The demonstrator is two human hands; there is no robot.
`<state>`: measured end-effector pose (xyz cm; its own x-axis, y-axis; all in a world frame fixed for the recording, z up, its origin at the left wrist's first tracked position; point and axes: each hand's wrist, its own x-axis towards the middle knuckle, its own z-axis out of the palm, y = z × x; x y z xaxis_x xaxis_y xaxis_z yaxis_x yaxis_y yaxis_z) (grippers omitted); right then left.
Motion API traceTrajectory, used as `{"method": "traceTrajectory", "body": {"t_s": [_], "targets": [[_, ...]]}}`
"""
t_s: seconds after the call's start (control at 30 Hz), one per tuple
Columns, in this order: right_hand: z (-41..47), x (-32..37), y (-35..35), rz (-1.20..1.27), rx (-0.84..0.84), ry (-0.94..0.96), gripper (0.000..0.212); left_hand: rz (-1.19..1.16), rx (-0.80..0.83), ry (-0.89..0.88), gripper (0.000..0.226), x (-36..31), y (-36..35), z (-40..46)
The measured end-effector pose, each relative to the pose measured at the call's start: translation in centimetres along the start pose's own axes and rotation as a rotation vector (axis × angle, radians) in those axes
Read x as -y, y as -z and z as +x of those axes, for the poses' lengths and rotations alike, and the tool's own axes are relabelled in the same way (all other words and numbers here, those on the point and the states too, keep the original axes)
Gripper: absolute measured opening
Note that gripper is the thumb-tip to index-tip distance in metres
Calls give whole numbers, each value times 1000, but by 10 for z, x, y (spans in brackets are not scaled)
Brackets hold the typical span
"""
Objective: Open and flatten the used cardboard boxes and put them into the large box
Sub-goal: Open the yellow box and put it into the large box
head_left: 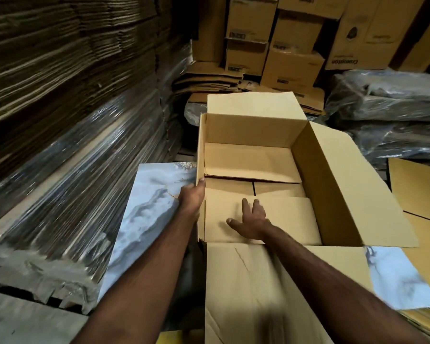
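Your left hand (193, 197) grips the large box's (353, 184) left wall; your right hand (252, 219), fingers spread, presses the flattened cardboard (283, 214) inside it. Push evenly so it settles flat on the sheets below.

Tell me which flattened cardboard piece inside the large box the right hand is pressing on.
The right hand presses the nearest flattened piece, lying on top against the near wall of the large box. The others lie farther in, untouched.
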<state>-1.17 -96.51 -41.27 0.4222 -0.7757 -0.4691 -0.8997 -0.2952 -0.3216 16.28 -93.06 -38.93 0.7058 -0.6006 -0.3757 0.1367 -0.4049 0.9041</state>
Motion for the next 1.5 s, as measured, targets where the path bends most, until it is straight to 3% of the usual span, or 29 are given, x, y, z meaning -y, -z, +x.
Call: {"method": "traceTrajectory", "body": {"t_s": [0.1,0.23,0.43,0.87,1.1,1.23,1.33,1.4,1.47,1.5], "targets": [[10,-7,18,-158,24,-9,90,-119,20,-94,32,-8,-1,-9],[23,-25,38,-299,-79,-60,80,-193,89,-186,33,-29,-4,-27],[28,-39,66,-415,-102,-40,83,-240,122,-286,23,-62,-4,-48],[34,-51,87,-325,23,-91,82,-362,199,-210,18,-82,3,-72],[47,-55,104,-343,-67,-61,79,-396,230,-226,26,-96,8,-80],[54,-56,110,-292,-224,22,78,-393,229,-237,26,-111,15,-84],[60,-52,115,-307,-235,40,72,-410,207,-245,27,-128,24,-84],[70,-54,114,-377,-96,-13,68,-420,189,-261,22,-140,26,-84],[72,-54,110,-368,-16,10,53,-409,158,-283,19,-149,25,-84],[70,-50,112,-370,-60,94,44,-393,155,-298,18,-153,24,-84]]}}
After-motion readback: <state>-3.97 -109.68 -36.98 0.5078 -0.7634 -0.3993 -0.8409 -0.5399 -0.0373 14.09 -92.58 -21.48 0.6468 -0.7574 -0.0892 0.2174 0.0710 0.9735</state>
